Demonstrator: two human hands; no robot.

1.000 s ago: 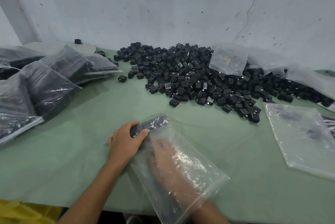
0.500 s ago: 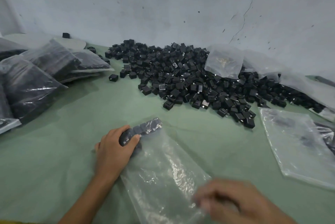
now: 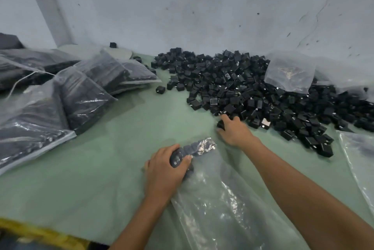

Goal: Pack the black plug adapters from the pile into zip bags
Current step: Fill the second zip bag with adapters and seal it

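Right hand (image 3: 234,130), formerly lower right, now at the pile (image 3: 242,87) edge, fingers curled on one black adapter (image 3: 221,124); left hand (image 3: 164,170) grips bagged adapters (image 3: 194,147) through the clear zip bag (image 3: 212,199).

The right hand (image 3: 234,131), which was inside the zip bag (image 3: 222,199) a second ago, is now reaching across the table (image 3: 121,148) to the pile (image 3: 253,91), curling its fingers round an adapter (image 3: 221,124).
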